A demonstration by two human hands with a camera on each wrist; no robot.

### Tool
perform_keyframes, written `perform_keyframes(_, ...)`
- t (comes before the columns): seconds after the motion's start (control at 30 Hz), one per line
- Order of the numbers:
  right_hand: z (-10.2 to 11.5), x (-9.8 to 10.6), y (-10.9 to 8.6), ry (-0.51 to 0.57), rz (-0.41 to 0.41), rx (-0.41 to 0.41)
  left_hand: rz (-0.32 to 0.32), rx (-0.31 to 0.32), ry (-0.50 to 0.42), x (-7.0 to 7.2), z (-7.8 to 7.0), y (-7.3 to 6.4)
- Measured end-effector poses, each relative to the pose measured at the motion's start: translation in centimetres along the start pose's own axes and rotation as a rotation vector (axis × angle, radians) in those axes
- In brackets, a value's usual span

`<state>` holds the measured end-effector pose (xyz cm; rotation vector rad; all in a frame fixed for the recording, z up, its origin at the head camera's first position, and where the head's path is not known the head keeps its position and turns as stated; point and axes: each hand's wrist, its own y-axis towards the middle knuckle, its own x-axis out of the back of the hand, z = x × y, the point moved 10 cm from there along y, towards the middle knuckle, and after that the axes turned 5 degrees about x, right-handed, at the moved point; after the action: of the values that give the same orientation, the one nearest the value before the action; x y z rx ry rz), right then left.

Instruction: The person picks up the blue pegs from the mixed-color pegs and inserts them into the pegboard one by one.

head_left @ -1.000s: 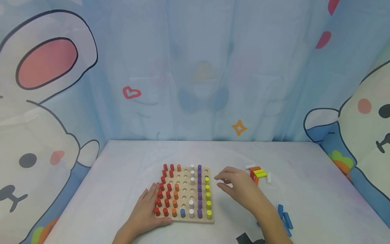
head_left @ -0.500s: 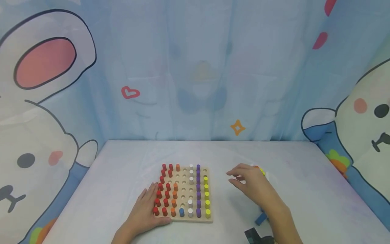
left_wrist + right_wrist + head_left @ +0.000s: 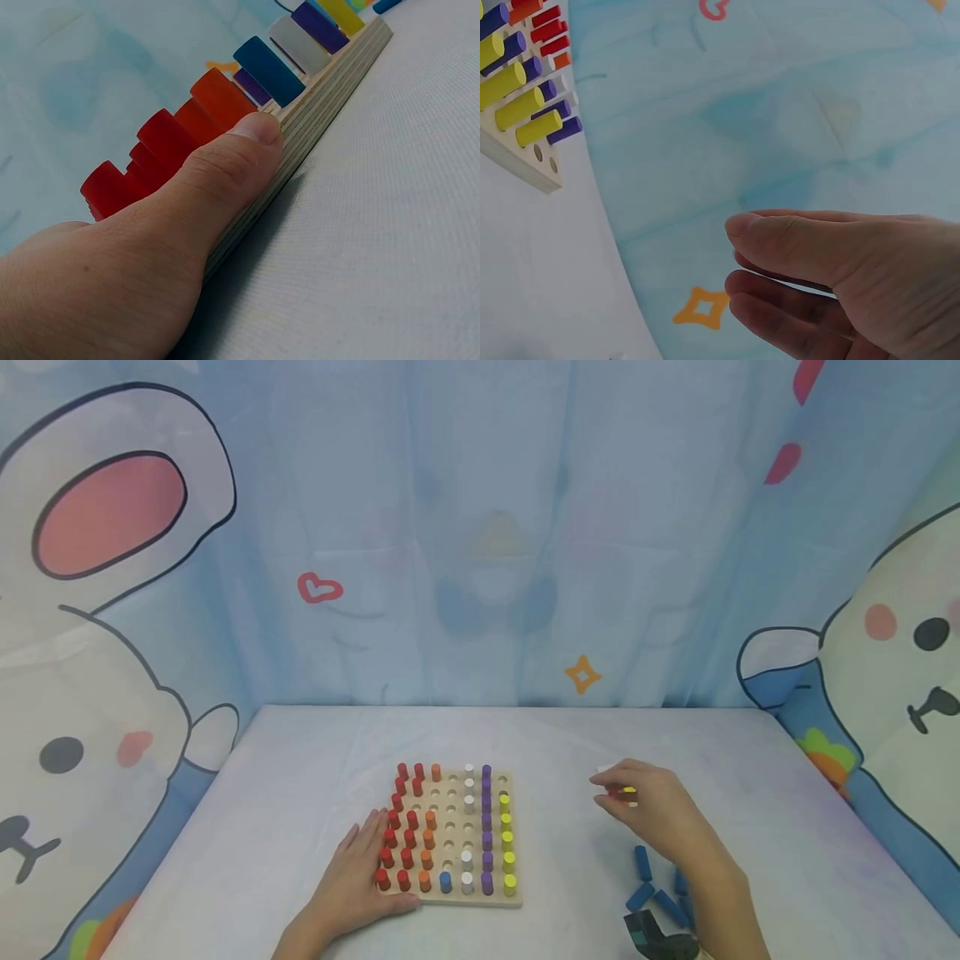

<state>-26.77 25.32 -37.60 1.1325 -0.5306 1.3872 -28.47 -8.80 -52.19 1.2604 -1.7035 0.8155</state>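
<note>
A wooden pegboard [image 3: 498, 903] carries rows of red, orange, blue, white, purple and yellow pegs, with several bare holes in the middle. My left hand [image 3: 348, 881] rests against its near left corner, fingers straight along the left side. In the left wrist view the thumb [image 3: 225, 169] lies on the board's front edge, beside an orange peg [image 3: 221, 101] and a blue peg [image 3: 268, 71]. Right of the board, my right hand [image 3: 652, 797] hovers near loose pegs, thumb and fingertips apart. Nothing shows between them in the right wrist view. Yellow pegs [image 3: 630, 791] lie partly hidden behind it.
Several loose blue pegs [image 3: 670, 907] lie near the right forearm. A loose white peg [image 3: 604, 769] shows just beyond the right fingertips. A dark device [image 3: 663, 941] sits by the right wrist. A patterned curtain [image 3: 487, 527] hangs behind the white table [image 3: 337, 743].
My right hand has moved right, away from the board to the loose pegs, covering most of them. More blue pegs show beside the forearm. The left hand stays on the board.
</note>
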Motion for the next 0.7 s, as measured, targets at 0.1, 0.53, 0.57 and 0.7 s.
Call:
perform_keyframes(0.1, -0.3, 0.0, -0.1, 0.015, 0.011, -0.017, -0.001, -0.001, -0.008, 0.1, 0.0, 0.0)
perform_keyframes(0.53, -2.0, 0.4, -0.6, 0.055, 0.081, -0.112, 0.009, 0.007, -0.017, 0.0, 0.0, -0.1)
perform_keyframes(0.57, -2.1, 0.5, -0.7, 0.056, 0.081, -0.115, 0.01, 0.008, -0.018, 0.0, 0.0, -0.1)
perform_keyframes(0.7, -2.5, 0.7, -0.8, 0.051, 0.093, -0.129, 0.014, 0.011, -0.023, 0.0, 0.0, -0.1)
